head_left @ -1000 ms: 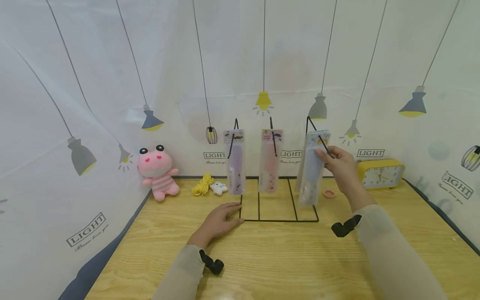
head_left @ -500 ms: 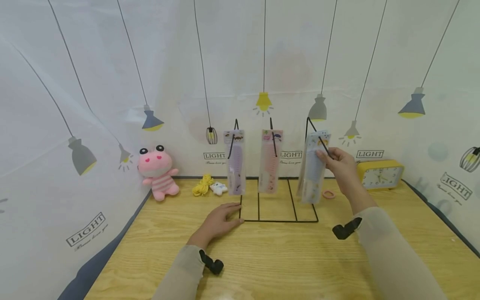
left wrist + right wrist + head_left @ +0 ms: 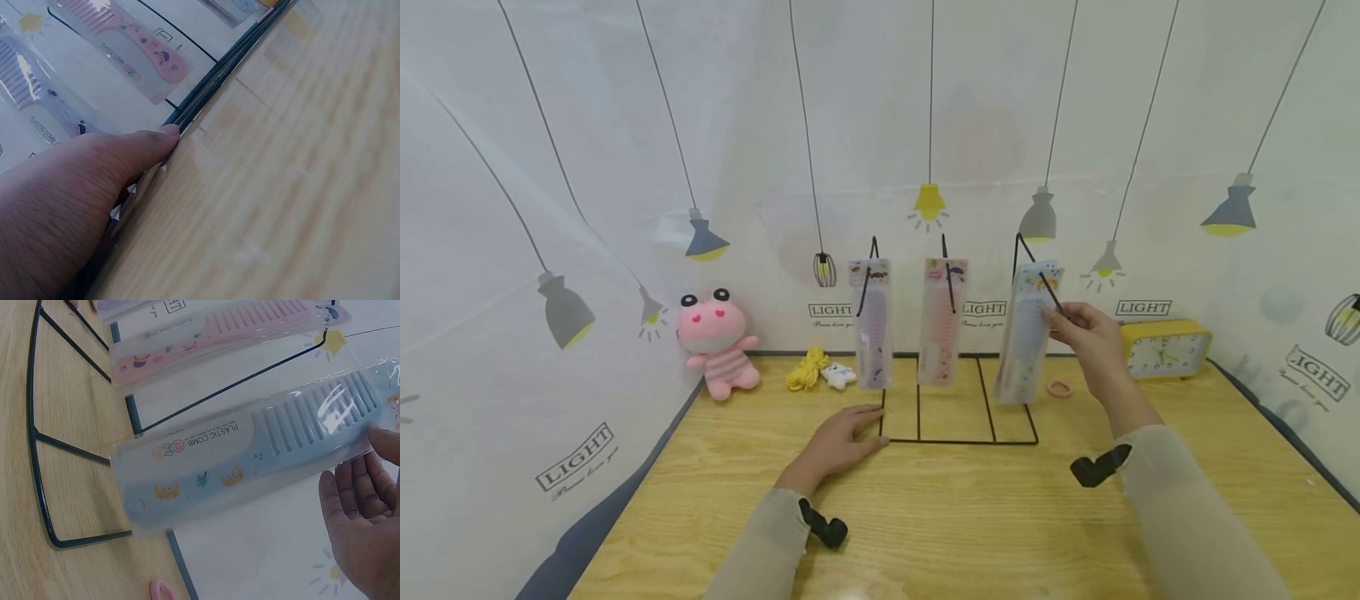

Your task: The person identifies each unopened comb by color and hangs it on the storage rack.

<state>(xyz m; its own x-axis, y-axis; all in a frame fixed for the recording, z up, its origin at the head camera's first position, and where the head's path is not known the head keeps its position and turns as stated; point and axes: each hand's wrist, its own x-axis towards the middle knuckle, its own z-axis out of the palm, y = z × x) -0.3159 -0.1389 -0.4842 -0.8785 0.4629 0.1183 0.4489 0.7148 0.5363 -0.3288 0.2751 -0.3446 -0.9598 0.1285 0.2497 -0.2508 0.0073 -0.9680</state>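
A black wire rack with a flat base (image 3: pixel 958 442) stands on the table, its hooks bearing packaged plastic combs. A purple comb (image 3: pixel 872 325) hangs left, a pink comb (image 3: pixel 940 329) in the middle. On the right hook hangs a blue comb (image 3: pixel 1028 333) in a clear pack, with another pack behind it. My right hand (image 3: pixel 1093 342) pinches the blue comb's pack at its right edge, near the hook tip; the thumb (image 3: pixel 384 444) overlaps that edge in the right wrist view. My left hand (image 3: pixel 838 442) rests at the base's front left corner, its thumb (image 3: pixel 147 147) against the wire.
A pink plush toy (image 3: pixel 718 342) sits at the back left, beside a bundle of yellow cord (image 3: pixel 807 369) and a small white star-shaped thing (image 3: pixel 838 377). A pink ring (image 3: pixel 1060 388) lies right of the rack. The yellow clock (image 3: pixel 1167 348) stands behind my right wrist.
The blue comb's pack has swung back against the one behind it. My right thumb has slid right, from the pack's face to its edge. The left hand stays put.
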